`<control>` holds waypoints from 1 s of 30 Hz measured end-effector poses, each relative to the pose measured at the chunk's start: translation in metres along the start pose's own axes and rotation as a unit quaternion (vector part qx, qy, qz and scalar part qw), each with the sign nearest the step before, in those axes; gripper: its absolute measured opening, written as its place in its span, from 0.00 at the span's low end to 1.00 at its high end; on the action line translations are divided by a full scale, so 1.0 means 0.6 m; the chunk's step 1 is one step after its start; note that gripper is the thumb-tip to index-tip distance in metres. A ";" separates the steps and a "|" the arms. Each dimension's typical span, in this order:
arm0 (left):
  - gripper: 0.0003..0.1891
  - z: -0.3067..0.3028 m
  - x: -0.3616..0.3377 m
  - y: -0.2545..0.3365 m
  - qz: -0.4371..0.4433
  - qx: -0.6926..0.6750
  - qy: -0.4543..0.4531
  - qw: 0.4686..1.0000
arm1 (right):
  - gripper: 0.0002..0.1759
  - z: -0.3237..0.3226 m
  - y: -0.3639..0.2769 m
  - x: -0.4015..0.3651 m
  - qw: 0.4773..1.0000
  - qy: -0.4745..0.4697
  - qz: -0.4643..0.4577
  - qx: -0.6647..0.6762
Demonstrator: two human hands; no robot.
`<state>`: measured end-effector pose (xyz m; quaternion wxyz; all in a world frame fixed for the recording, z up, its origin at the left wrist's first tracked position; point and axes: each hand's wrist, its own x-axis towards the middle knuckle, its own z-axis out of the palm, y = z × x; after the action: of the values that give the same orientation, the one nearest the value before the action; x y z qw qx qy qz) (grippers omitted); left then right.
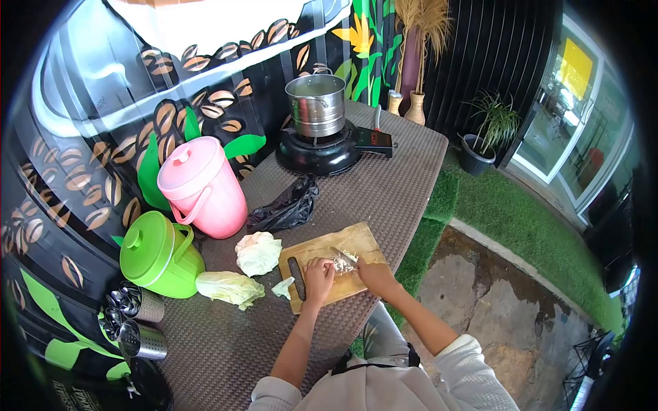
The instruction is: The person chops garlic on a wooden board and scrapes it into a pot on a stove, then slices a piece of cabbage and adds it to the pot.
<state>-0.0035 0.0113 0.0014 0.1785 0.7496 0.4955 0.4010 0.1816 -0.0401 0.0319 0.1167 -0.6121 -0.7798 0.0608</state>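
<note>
A wooden cutting board [361, 235] with a dark slot along its left side lies at the table's near edge. My right hand [375, 277] grips a knife [342, 255], its blade pointing left over the board. Beneath and beside the blade is a small heap of pale, finely chopped pieces [347, 266]. My left hand [318, 279] rests on the board left of the heap, its fingers curled together; what they pinch is too small to make out. A torn cabbage leaf [282, 288] lies at the board's left edge, near a round cabbage [258, 253] and a napa cabbage [231, 288].
Behind the board lies a black plastic bag [286, 207]. A steel pot [316, 106] stands on a portable gas stove [319, 152] at the back. Lidded pink [205, 185] and green [162, 257] buckets line the left, with metal cutlery holders [142, 340] nearer me.
</note>
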 end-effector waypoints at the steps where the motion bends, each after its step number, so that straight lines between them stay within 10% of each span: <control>1: 0.03 -0.002 0.000 0.004 -0.007 -0.003 -0.003 1.000 | 0.11 -0.019 -0.001 -0.007 0.999 -0.006 0.036 0.040; 19: 0.09 -0.009 -0.002 0.024 0.012 0.014 -0.050 0.999 | 0.08 0.012 -0.046 0.011 0.990 -0.018 0.139 0.032; 24: 0.10 -0.012 0.000 0.025 0.000 0.014 -0.064 0.998 | 0.09 -0.082 0.022 0.010 0.997 -0.079 0.015 0.018; 30: 0.09 -0.014 0.001 0.028 -0.004 0.015 -0.068 0.998 | 0.10 0.049 -0.035 -0.035 0.995 0.023 0.086 -0.036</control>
<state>-0.0001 0.0033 0.0181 0.2019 0.7760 0.4911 0.3406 0.1592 -0.0638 0.0065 0.1064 -0.6821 -0.7229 0.0283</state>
